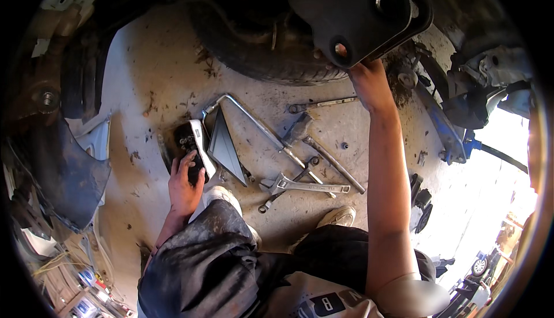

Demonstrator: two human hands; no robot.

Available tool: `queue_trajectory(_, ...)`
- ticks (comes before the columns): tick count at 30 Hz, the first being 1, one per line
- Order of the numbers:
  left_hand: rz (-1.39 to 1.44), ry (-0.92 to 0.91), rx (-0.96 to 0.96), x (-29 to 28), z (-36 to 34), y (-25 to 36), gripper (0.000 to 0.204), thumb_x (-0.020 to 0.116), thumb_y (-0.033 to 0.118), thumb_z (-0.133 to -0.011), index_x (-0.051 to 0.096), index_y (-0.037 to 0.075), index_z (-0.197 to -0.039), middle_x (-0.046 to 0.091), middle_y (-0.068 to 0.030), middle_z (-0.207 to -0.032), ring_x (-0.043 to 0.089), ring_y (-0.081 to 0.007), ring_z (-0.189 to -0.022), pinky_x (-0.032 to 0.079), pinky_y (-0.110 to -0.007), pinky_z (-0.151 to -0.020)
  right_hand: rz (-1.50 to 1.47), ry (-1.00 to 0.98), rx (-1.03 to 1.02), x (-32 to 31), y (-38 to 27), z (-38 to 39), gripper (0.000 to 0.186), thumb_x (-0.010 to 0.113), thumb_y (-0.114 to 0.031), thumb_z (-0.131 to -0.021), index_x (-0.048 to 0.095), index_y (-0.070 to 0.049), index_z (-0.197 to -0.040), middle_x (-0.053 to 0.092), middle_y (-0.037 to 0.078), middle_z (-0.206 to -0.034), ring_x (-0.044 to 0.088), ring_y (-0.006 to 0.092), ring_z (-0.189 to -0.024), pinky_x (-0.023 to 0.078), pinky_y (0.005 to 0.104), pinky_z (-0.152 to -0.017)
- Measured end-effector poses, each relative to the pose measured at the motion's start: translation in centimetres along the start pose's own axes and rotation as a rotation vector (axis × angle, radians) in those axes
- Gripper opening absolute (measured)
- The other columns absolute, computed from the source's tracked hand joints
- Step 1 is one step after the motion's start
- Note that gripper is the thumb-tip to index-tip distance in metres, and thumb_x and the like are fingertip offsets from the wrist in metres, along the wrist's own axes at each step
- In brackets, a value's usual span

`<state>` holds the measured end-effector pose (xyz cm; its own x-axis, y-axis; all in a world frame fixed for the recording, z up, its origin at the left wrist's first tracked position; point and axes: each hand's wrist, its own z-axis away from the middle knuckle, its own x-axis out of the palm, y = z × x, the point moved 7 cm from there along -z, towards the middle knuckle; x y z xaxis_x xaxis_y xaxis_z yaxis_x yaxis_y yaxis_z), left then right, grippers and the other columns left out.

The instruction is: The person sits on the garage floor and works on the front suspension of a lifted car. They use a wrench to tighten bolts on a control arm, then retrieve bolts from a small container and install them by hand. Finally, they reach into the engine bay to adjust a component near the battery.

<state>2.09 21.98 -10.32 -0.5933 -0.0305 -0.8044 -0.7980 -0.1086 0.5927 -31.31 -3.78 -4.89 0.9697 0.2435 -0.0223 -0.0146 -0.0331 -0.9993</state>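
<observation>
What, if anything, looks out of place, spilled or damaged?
The floor looks untidy: dark debris is scattered over it, and the adjustable wrench lies across a dark spanner and the long bent bar, jumbled rather than laid out. Whether any part is damaged is unclear.

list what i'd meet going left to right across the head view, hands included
Scuffed dark panel, left hand, grey triangular panel with dark edging, adjustable wrench, right hand, blue metal part.
</observation>
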Motion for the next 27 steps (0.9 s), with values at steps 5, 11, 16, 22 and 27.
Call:
queue_trajectory(5, 0.018, -0.004, -0.01, 0.6, -0.1, 0.0, 0.043, 0.065, 0.011, -0.084, 0.055, 0.007, -0.125, 0.061, -0.0098, -0.114, 0.058, -0.0277, -0.092, 0.047, -0.04, -0.088, -0.023, -0.039, 0.041, 1.2, -0.6, -0.5, 0.025, 0.058, -0.019, -0.097, 0.065, 0.003, -0.108, 0.07, 0.006, -0.09, 0.061, 0.0114, -0.088, 0.047, 0.0268, -0.077)
queue_trajectory(11, -0.023, 0.0, -0.06, 0.4, 0.3, -0.5, 0.043, 0.066, 0.014, -0.085, 0.054, 0.009, -0.126, 0.06, -0.0142, -0.109, 0.06, -0.031, -0.092, 0.049, -0.042, -0.082, 0.202, 0.086, 0.056, 2.7, -3.1, -0.4, 0.024, 0.056, -0.016, -0.096, 0.064, 0.006, -0.103, 0.07, 0.013, -0.09, 0.065, 0.0204, -0.086, 0.05, 0.0324, -0.075)
queue_trajectory(16, -0.065, 0.106, -0.077, -2.0, -0.9, -1.1, 0.04, 0.066, 0.019, -0.087, 0.056, 0.009, -0.124, 0.057, -0.0158, -0.104, 0.06, -0.0331, -0.092, 0.05, -0.042, -0.08, 0.228, 0.293, -0.025, -4.7, 6.8, -1.5, 0.041, 0.051, -0.037, -0.098, 0.058, -0.001, -0.115, 0.064, 0.009, -0.093, 0.059, 0.0181, -0.076, 0.046, 0.0303, -0.065)
queue_trajectory(22, -0.342, 0.164, -0.034, -5.5, -0.9, -5.1, 0.026, 0.065, 0.01, -0.084, 0.062, 0.007, -0.109, 0.058, -0.0121, -0.101, 0.057, -0.0322, -0.094, 0.046, -0.042, -0.084, -0.092, 0.316, 0.296, -2.3, 7.8, 2.4, 0.046, 0.048, -0.045, -0.1, 0.063, -0.002, -0.104, 0.057, 0.0, -0.077, 0.048, 0.0089, -0.062, 0.037, 0.0239, -0.053)
queue_trajectory(27, -0.535, 0.056, 0.155, -4.2, -1.7, -3.7, 0.021, 0.067, 0.011, -0.078, 0.066, 0.011, -0.099, 0.059, -0.0068, -0.106, 0.051, -0.0282, -0.108, 0.039, -0.042, -0.092, 0.204, 0.407, 0.21, -0.8, 6.4, 3.2, 0.038, 0.053, -0.04, -0.099, 0.064, -0.005, -0.108, 0.051, -0.004, -0.071, 0.043, 0.0041, -0.062, 0.035, 0.0217, -0.056)
